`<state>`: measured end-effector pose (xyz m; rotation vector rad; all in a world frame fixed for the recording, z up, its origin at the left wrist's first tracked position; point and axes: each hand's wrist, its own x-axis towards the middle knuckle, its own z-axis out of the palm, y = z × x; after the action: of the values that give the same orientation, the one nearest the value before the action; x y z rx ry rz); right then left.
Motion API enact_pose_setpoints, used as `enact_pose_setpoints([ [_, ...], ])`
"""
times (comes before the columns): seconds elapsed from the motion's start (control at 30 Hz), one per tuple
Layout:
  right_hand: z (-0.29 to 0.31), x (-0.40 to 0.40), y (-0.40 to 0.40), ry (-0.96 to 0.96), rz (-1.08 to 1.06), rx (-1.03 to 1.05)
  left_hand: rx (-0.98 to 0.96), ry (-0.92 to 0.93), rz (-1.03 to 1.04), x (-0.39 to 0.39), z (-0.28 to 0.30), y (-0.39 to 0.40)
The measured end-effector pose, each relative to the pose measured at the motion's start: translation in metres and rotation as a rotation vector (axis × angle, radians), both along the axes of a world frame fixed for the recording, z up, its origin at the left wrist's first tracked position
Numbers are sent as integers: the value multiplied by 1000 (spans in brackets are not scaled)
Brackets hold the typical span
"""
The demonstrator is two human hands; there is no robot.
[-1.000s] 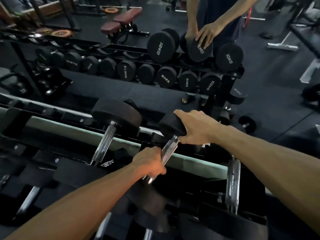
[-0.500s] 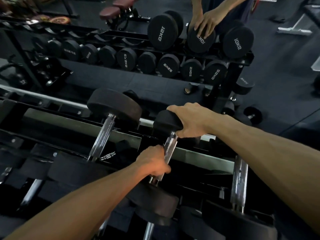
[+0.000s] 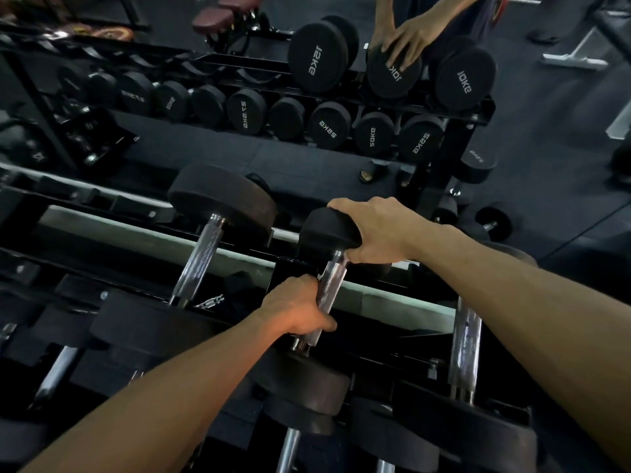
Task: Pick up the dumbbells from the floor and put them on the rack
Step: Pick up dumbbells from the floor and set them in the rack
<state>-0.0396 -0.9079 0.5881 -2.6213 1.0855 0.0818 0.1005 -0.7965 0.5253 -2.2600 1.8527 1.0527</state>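
The dumbbell (image 3: 327, 285) was held over the rack (image 3: 392, 295): its chrome handle was gripped by the left hand (image 3: 297, 310), its far head clasped by the right hand (image 3: 379, 230).

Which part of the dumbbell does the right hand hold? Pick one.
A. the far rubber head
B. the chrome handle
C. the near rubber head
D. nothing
A: the right hand cups the far rubber head of the dumbbell, while the left hand wraps its chrome handle.
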Motion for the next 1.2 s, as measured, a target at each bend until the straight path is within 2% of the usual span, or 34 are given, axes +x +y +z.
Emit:
enact_pose_setpoints([
  [0.5,-2,-7,5,15,-45,9,-99,34,102,0,2,9],
  [0.73,27,-4,15,5,-18,-38,-261,-28,108,9,28,30],
  [0.93,55,14,39,-43,81,-85,-386,-107,149,15,54,69],
  [1.2,96,76,98,-116,313,-130,-474,-267,319,48,92,160],
])
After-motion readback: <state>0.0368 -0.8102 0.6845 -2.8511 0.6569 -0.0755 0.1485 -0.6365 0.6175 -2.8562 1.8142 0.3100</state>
